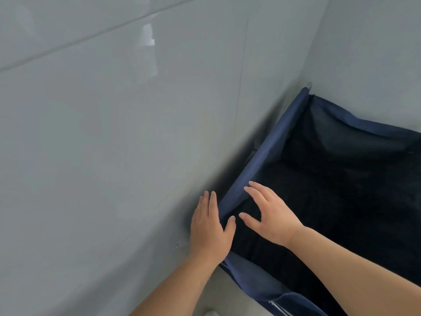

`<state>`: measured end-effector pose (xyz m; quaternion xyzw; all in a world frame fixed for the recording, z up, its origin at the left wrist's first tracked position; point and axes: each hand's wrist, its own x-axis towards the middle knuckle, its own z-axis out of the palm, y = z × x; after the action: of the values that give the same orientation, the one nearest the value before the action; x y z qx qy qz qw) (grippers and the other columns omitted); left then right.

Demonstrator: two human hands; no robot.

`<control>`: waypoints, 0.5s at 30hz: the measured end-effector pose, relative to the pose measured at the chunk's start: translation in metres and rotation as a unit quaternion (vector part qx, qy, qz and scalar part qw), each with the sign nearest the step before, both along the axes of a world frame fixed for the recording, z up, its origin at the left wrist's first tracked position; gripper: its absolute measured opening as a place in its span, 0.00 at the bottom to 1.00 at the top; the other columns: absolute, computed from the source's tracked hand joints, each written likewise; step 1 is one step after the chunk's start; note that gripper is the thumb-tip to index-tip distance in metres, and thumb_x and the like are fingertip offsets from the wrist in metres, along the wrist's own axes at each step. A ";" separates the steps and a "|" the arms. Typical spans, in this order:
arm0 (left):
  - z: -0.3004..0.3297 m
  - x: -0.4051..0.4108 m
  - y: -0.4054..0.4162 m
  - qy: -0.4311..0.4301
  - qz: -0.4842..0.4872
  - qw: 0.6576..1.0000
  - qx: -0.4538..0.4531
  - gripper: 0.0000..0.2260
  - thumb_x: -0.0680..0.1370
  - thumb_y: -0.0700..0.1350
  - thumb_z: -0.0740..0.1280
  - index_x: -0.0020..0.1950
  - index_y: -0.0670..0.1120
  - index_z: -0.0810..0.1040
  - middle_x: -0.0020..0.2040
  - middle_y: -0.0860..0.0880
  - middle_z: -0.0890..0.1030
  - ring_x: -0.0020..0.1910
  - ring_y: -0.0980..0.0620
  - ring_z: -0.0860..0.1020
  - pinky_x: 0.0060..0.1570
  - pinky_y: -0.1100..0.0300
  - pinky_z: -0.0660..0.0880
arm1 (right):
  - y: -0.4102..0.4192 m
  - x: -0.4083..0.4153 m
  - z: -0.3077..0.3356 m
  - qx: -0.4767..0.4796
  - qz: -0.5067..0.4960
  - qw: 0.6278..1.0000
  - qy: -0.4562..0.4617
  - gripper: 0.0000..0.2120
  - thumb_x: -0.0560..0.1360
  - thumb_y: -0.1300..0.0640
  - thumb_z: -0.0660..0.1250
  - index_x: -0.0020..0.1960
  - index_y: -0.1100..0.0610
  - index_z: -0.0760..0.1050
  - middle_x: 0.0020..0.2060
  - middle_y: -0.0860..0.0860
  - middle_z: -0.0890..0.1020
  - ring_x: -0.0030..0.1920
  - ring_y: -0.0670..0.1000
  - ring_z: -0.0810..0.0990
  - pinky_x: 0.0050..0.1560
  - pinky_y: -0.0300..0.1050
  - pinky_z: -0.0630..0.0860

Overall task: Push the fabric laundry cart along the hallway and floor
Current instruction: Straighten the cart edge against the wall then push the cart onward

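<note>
A dark blue fabric laundry cart fills the lower right of the head view, its inside dark and seemingly empty. Its left rim runs along the wall. My left hand lies flat on the outer side of that rim, fingers apart, thumb hooked over the edge. My right hand hovers just inside the rim with fingers spread, fingertips near or touching the blue edge. Neither hand is closed around the rim.
A glossy pale grey tiled wall stands close on the left, and a second wall meets it behind the cart, forming a corner. A strip of light floor shows at the bottom.
</note>
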<state>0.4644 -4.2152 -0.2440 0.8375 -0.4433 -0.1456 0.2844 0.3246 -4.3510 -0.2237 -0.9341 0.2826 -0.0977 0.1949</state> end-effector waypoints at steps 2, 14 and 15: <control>-0.002 -0.001 0.002 0.008 0.006 1.000 0.006 0.34 0.80 0.57 0.60 0.79 0.48 0.48 0.80 0.49 0.50 0.78 0.53 0.48 0.75 0.57 0.49 | -0.002 0.005 -0.003 -0.007 0.002 1.000 0.021 0.34 0.77 0.36 0.59 0.76 0.51 0.59 0.77 0.47 0.61 0.75 0.46 0.56 0.70 0.35 0.49; -0.029 0.014 -0.015 0.003 0.017 0.996 0.088 0.27 0.82 0.55 0.58 0.78 0.45 0.57 0.76 0.47 0.65 0.74 0.50 0.62 0.71 0.55 0.62 | -0.046 0.040 -0.020 -0.058 0.059 0.989 0.122 0.24 0.82 0.52 0.57 0.77 0.53 0.58 0.78 0.54 0.55 0.78 0.57 0.52 0.73 0.51 0.58; -0.032 0.016 -0.016 0.008 0.012 0.996 0.091 0.27 0.82 0.55 0.58 0.78 0.45 0.57 0.76 0.47 0.65 0.74 0.50 0.63 0.70 0.55 0.63 | -0.050 0.045 -0.022 -0.061 0.065 0.986 0.140 0.24 0.83 0.52 0.56 0.77 0.53 0.57 0.79 0.54 0.54 0.78 0.57 0.50 0.73 0.51 0.58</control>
<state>0.4809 -4.2311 -0.2759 0.8639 -0.4160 -0.1883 0.2126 0.3693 -4.4009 -0.2458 -0.9652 0.2393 0.0301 0.1015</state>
